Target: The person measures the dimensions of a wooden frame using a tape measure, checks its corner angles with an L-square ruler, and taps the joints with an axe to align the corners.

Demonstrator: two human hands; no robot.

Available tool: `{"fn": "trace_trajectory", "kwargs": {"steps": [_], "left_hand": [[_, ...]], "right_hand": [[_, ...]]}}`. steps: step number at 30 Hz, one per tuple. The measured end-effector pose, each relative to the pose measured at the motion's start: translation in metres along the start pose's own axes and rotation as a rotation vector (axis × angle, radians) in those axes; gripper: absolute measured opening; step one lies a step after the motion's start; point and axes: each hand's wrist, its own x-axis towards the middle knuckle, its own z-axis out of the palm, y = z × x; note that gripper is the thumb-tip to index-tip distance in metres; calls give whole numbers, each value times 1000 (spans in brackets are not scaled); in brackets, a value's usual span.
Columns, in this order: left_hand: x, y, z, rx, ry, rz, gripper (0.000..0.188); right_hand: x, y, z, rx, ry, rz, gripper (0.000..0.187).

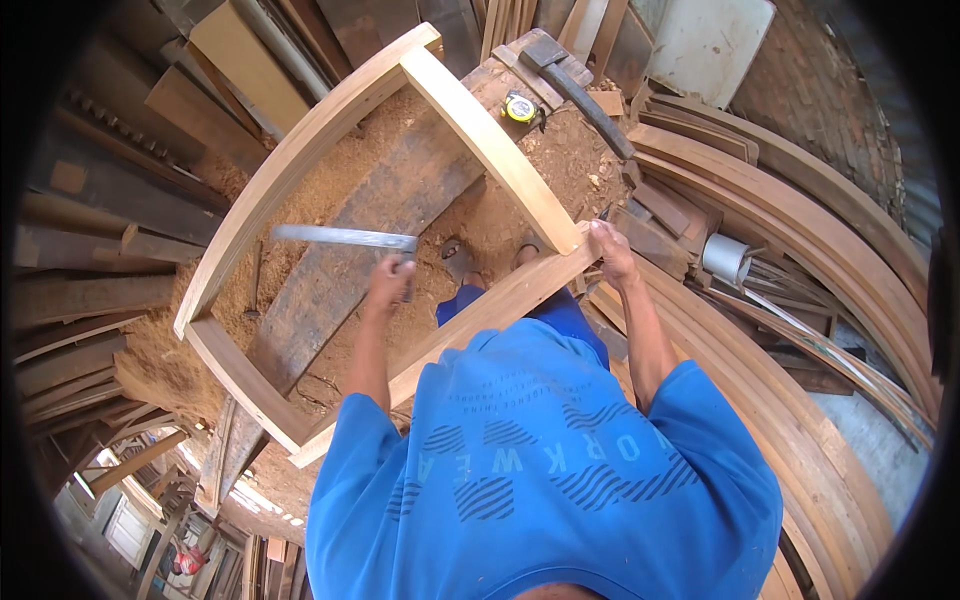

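Where the near rail point(500, 308) meets the right-hand rail point(490, 150), a wooden frame point(275, 170) is gripped by the right hand point(614, 255), its fingers closed over the corner.

Frame: four-sided, open in the middle, of bare, unpainted timber. Right-hand rail palest, nearly yellow; near rail and short left-hand rail point(240, 375) a browner tan. Long far rail and right-hand rail appear gently bowed, though the lens may account for some of this. At the far corner, one rail end projects slightly past the joint.

Position: directly in front of the blue shirt point(560, 450), spanning a dark, worn plank tabletop point(400, 190); points of contact cannot be told.

Left hand point(388, 282): fingers wrapped around the dark handle of an L-shaped tool point(345, 237), its silver blade blurred and held over the frame's opening.

Beyond the right-hand rail: one yellow-green tape measure point(520, 107); one hammer point(590, 108), dark, lying at a slant. Surroundings: sawdust point(165, 370), brown, heaped beside the left-hand rail; curved boards point(800, 450), stacked, at right.
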Motion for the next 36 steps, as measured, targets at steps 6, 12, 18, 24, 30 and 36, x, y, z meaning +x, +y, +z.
{"fn": "trace_trajectory", "kwargs": {"steps": [6,12,18,24,30,36], "left_hand": [[-30,60,114,408,-298,192,27],[-22,97,165,392,-430,150,30],[-18,112,177,411,-459,146,30],[-19,112,176,360,-453,153,29],[-23,114,174,344,-448,159,26],[-23,117,176,356,-488,150,27]], "right_hand": [[-12,-27,19,-21,16,67,61],[-12,-27,19,-65,25,20,62],[-18,-36,24,-55,40,63,62],[-16,-33,22,-36,38,60,64],[-17,-30,24,-64,73,9,53],[-21,-34,26,-31,63,36,59]]}}
